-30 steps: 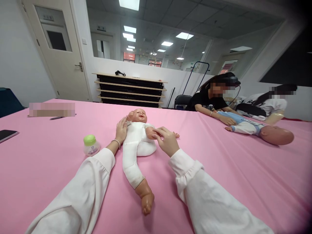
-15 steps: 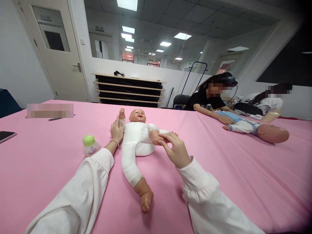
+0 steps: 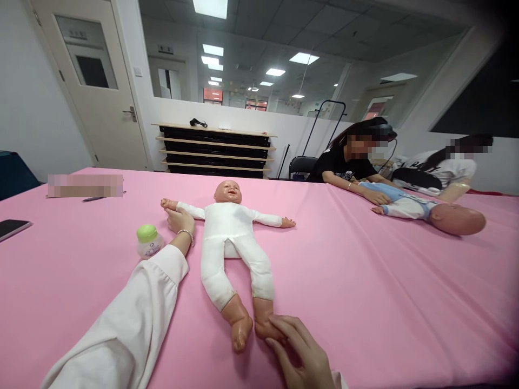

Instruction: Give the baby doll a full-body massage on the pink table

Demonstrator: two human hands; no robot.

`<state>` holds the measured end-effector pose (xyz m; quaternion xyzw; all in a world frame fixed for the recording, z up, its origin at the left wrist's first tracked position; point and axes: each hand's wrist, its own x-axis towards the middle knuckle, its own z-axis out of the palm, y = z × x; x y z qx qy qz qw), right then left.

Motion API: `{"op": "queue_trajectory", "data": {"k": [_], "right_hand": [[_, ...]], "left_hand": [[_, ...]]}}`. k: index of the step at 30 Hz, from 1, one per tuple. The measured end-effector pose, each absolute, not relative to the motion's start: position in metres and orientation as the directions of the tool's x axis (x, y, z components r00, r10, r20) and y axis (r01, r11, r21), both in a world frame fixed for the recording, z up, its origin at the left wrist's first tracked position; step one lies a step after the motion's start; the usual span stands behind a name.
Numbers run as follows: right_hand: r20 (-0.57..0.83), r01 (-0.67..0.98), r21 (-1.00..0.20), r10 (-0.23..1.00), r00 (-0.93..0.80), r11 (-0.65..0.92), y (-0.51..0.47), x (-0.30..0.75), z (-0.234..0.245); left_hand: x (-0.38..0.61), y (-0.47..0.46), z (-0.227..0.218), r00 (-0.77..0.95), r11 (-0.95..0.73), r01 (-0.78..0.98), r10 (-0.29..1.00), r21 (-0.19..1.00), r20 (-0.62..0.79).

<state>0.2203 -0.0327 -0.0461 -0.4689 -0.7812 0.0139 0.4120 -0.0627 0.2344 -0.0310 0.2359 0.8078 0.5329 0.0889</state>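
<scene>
A baby doll with a white cloth body and hard tan head, hands and feet lies face up, its head pointing away from me. My left hand is closed around the doll's forearm near its small fist, holding that arm out sideways. My right hand grips the doll's foot on the right between thumb and fingers; that leg lies stretched toward me. The doll's other foot rests on the pink cloth. Beside my left wrist stands a clear jar with a green lid.
A pink cloth covers the table. On the left lie a phone and a pen next to a blurred-out item. At the right, a person in black handles another doll, with a second person beyond.
My right hand has brought the doll's raised leg down from across its body and straightened it toward me. My left hand has moved the doll's arm outward to the left.
</scene>
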Motion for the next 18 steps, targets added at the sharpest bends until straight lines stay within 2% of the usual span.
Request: {"op": "queue_trajectory", "data": {"k": [8,13,18], "right_hand": [[0.602,0.686,-0.526,0.79,-0.118,0.503,-0.036,0.214,-0.054],[0.36,0.617,-0.697,0.923,-0.138,0.365,-0.027,0.235,-0.042],[0.143,0.459,-0.878,0.989,-0.021,0.137,0.004,0.261,-0.001]], "left_hand": [[-0.062,0.232,-0.029,-0.888,0.432,0.241,0.46,0.869,0.017],[-0.066,0.232,-0.033,-0.881,0.449,0.228,0.473,0.864,-0.013],[-0.072,0.216,-0.036,-0.807,0.396,0.32,0.591,0.861,0.028]]}}
